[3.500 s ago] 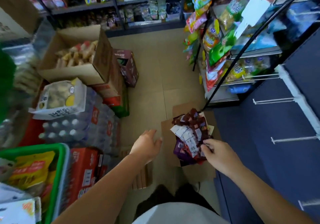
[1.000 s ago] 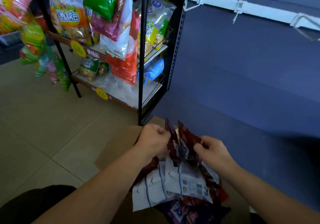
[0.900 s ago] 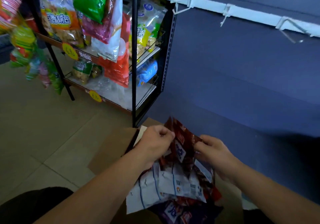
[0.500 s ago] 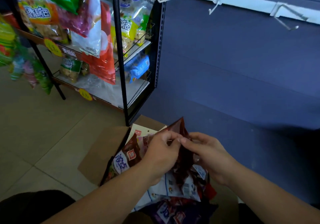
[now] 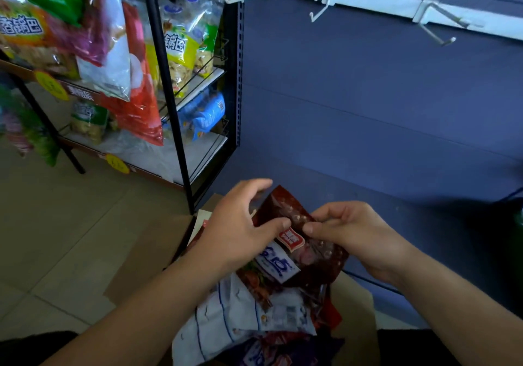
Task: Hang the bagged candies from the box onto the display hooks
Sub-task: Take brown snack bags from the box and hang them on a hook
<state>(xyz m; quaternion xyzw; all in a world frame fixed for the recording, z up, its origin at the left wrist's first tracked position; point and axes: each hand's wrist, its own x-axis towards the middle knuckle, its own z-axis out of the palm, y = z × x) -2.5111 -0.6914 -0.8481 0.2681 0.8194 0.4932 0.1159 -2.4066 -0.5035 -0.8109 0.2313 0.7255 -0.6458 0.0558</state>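
A dark red candy bag (image 5: 308, 249) is held up between both hands over the open cardboard box (image 5: 147, 255). My left hand (image 5: 240, 229) presses a thumb on the bag's left side, its fingers spread above the bag. My right hand (image 5: 353, 235) pinches the bag's top edge from the right. More bags (image 5: 243, 314), white-backed and purple, lie heaped in the box below. White display hooks (image 5: 319, 11) stick out from a white rail (image 5: 376, 1) high on the blue wall panel; a further hook (image 5: 437, 30) is at the right. The visible hooks carry nothing.
A black wire rack (image 5: 181, 105) full of snack bags stands at the left, close to the box. Tan floor tiles (image 5: 56, 224) spread out to the left. The blue panel (image 5: 368, 110) fills the right side.
The view went from the aisle to the blue wall. Both hands pulled one dark red bag out of the heap and turned it face up; the left fingers spread apart.
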